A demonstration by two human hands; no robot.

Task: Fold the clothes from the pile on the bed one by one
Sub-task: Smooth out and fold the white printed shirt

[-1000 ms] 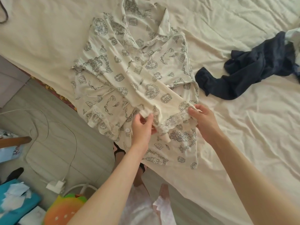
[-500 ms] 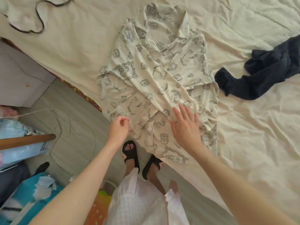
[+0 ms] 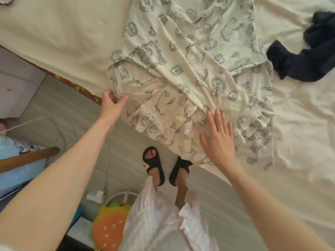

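I see a big bed [image 3: 54,42] with a cream sheet, and the patterned shirt [image 3: 181,73] lies on it at the edge. My left hand [image 3: 111,104] pinches the shirt's side, and my right hand [image 3: 217,140] lies flat on it, fingers straight. A dark cloth [image 3: 308,64] sits nearby.

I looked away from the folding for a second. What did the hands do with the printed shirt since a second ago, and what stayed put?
Both hands let go of the lace-trimmed cuff. The left hand moved out to the left edge of the cream printed button shirt and now pinches it; the right hand opened and lies flat on the front near the hem. The shirt stays spread on the cream bedsheet, the dark navy garment beside it.
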